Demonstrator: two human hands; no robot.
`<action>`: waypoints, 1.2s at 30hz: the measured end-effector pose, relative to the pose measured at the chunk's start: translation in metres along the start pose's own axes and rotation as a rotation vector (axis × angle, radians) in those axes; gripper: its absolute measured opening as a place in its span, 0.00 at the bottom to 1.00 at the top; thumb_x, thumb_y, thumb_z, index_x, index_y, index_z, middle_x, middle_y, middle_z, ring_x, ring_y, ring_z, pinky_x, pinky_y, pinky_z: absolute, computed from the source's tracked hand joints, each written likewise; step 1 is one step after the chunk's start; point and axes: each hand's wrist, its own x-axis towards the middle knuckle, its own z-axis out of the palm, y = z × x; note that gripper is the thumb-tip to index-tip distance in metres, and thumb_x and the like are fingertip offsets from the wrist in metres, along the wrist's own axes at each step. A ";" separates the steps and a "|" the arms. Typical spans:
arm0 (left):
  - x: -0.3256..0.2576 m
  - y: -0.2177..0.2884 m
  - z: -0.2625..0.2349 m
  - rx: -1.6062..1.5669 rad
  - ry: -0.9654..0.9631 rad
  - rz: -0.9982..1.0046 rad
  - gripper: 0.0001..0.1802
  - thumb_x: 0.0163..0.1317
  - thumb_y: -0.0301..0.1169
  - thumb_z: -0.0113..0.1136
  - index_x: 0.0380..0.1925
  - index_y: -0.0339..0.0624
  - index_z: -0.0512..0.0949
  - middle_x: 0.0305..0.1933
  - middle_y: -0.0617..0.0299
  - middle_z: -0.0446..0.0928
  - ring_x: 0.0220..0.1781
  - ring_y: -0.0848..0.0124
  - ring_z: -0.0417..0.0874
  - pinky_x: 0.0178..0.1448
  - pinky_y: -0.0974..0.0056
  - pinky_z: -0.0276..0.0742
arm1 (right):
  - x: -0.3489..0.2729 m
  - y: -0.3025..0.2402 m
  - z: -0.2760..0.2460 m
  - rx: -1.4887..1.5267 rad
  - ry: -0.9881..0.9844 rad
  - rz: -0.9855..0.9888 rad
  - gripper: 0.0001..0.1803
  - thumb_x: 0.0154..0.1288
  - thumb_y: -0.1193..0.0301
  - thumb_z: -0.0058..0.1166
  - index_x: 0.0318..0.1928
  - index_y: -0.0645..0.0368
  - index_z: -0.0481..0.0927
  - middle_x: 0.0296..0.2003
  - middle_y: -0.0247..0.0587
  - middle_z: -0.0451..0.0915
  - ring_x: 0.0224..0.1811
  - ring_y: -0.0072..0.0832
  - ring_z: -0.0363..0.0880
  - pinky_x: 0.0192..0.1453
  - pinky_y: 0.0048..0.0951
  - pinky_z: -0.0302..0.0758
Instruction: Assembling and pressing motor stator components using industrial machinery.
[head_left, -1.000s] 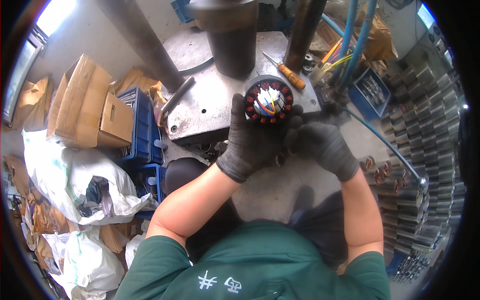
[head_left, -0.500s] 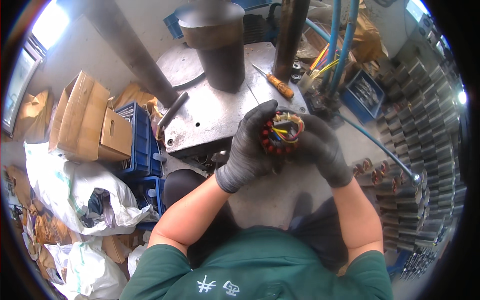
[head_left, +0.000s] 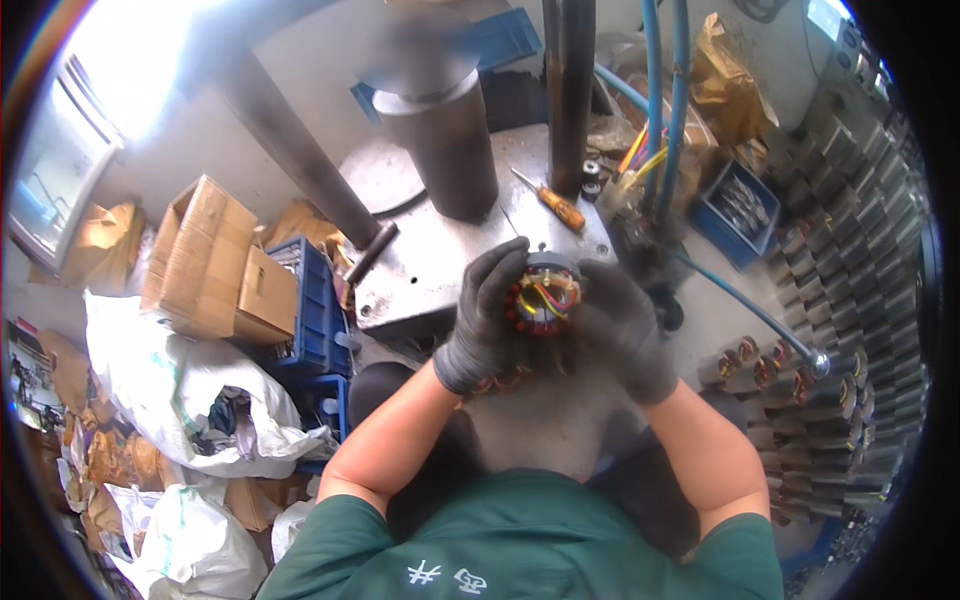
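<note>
A worker in a green short-sleeved shirt [head_left: 520,535] holds a wound ring [head_left: 541,326] in front of the body, raised near the front edge of a metal counter [head_left: 440,270]. The ring, about as wide as a palm, shows a smooth dark grey band along its far rim and a row of small, deep red coil segments around its near and left sides. Yellow and red wires [head_left: 556,304] loop loosely across its open middle, with pale, whitish patches among them. The piece is tilted, its wired face turned up toward the camera.

The gloved left hand [head_left: 487,310] has its fingers [head_left: 514,250] curled closed about the ring's left side. The gloved right hand [head_left: 628,335] sits just beside the opposite side, its fingers bent and blurred by motion; whether they grip or merely touch the piece cannot be told.

Beyond the hands, a screwdriver [head_left: 562,209] with an orange-brown handle lies on the counter, to the right of a thick, dark metal cylinder [head_left: 442,150]. At right, a blue bin [head_left: 722,238] of metal parts stands near rows of grey metal tubes [head_left: 830,290].
</note>
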 end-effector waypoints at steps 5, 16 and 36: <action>0.017 0.002 -0.003 -0.198 -0.027 -0.249 0.60 0.37 0.37 0.92 0.70 0.39 0.63 0.67 0.51 0.73 0.65 0.61 0.80 0.71 0.55 0.77 | -0.007 0.004 0.005 0.304 -0.130 -0.179 0.32 0.71 0.76 0.65 0.72 0.60 0.70 0.59 0.46 0.82 0.60 0.28 0.80 0.66 0.36 0.78; 0.239 -0.051 -0.058 0.168 0.131 -0.056 0.24 0.64 0.34 0.68 0.57 0.39 0.74 0.52 0.58 0.80 0.53 0.66 0.83 0.53 0.62 0.83 | -0.011 0.018 0.007 0.085 -0.220 -0.060 0.27 0.73 0.73 0.66 0.68 0.61 0.74 0.50 0.35 0.83 0.51 0.21 0.82 0.58 0.29 0.81; 0.279 -0.133 -0.072 -0.062 0.083 -0.724 0.35 0.54 0.35 0.82 0.61 0.39 0.78 0.54 0.59 0.84 0.54 0.69 0.86 0.59 0.64 0.84 | -0.009 0.024 0.005 0.131 -0.392 0.028 0.26 0.72 0.73 0.66 0.67 0.61 0.74 0.48 0.39 0.79 0.49 0.28 0.85 0.56 0.32 0.88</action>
